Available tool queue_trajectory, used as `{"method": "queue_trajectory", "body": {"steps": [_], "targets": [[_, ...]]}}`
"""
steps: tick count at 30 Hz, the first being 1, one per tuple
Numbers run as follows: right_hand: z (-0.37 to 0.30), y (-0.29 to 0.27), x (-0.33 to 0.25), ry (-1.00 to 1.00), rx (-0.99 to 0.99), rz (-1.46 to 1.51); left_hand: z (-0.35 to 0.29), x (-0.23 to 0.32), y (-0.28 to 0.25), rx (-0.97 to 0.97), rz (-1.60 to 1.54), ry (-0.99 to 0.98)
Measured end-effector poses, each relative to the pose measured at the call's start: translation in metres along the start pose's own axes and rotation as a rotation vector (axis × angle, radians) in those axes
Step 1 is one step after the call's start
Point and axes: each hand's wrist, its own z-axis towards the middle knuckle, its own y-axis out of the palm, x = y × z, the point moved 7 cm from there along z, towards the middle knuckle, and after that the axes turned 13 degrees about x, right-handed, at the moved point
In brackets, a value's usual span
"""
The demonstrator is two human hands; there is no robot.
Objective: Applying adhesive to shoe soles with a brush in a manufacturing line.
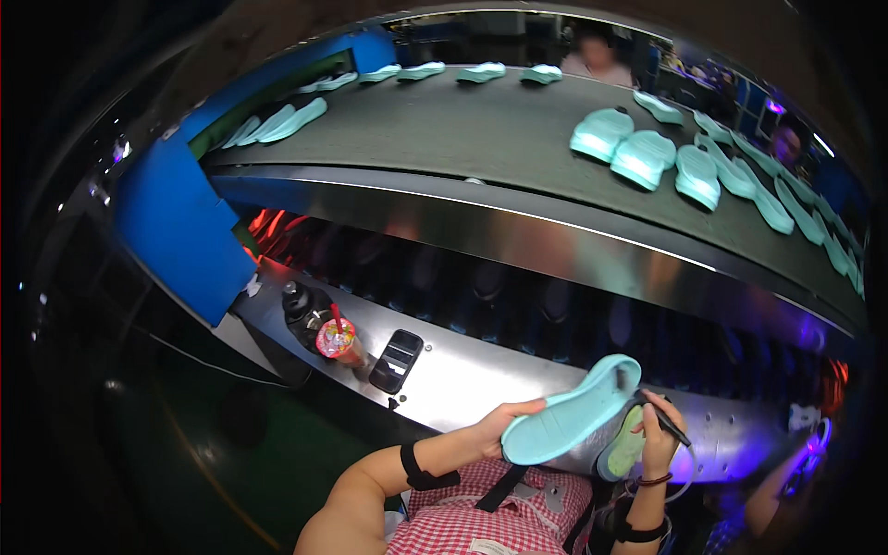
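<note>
While the left hand [504, 427] has its grip clamped on a turquoise sole [566, 414] at lower centre, the right hand [659, 442] grips a black pen-like tool [668, 424], partly blocking a green sole [622, 449]. Left of centre, the metal worktop [453, 387] holds a dark bottle [303, 313], a pink cup [339, 342] with red straw [337, 317], contents unclear; above, a conveyor [416, 125] carries paler soles [643, 159]
</note>
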Motion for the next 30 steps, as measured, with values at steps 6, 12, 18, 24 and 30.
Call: {"method": "queue_trajectory", "body": {"steps": [6, 12, 18, 24, 30], "targets": [[-0.049, 0.026, -0.024, 0.080, -0.305, 0.220, -0.017, 0.027, -0.003, -0.019, 0.084, 0.249], [-0.044, -0.038, 0.072, 0.385, -0.113, 0.528, -0.131, 0.171, 0.067, -0.197, 0.129, 0.820], [-0.045, 0.003, 0.025, 0.336, -0.056, 0.575, -0.186, 0.368, 0.020, -0.055, -0.818, 1.346], [-0.045, -0.005, 0.060, 0.468, 0.104, 0.613, -0.101, 0.325, 0.116, 0.495, 0.703, 1.795], [-0.049, -0.010, 0.065, 0.520, 0.120, 0.662, -0.005, 0.250, 0.202, 0.656, 1.863, 1.551]]}}
